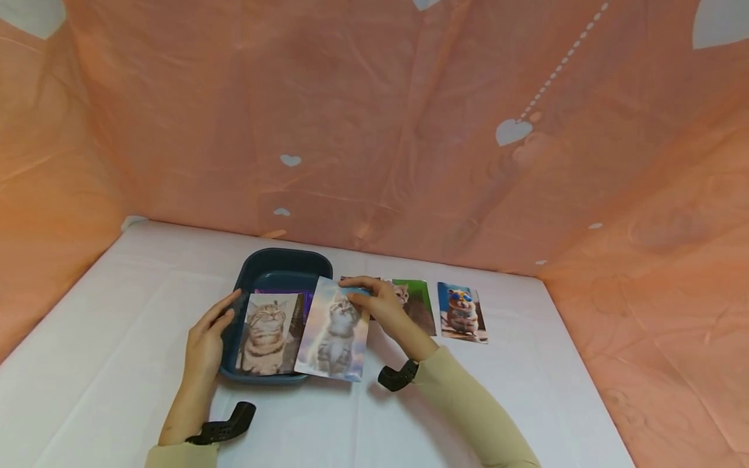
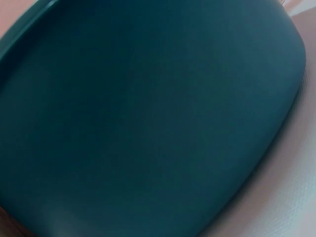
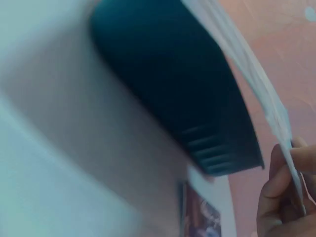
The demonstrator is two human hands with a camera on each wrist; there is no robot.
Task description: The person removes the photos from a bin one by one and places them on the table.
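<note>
The right grip pinches the kitten card; the left grip, fingers extended, touches the tray.

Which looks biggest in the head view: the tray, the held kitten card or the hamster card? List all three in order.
1. Tray
2. Kitten card, perhaps enlarged by nearness
3. Hamster card

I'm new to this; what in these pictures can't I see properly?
Head view: most of the purple card, covered by the closed-eyed cat card.
Head view: the lower left of the green-background cat card, behind the right hand.
Left wrist view: the inside of the tray, hidden by its own wall.
Right wrist view: the picture on the kitten card, turned nearly edge-on.
</note>
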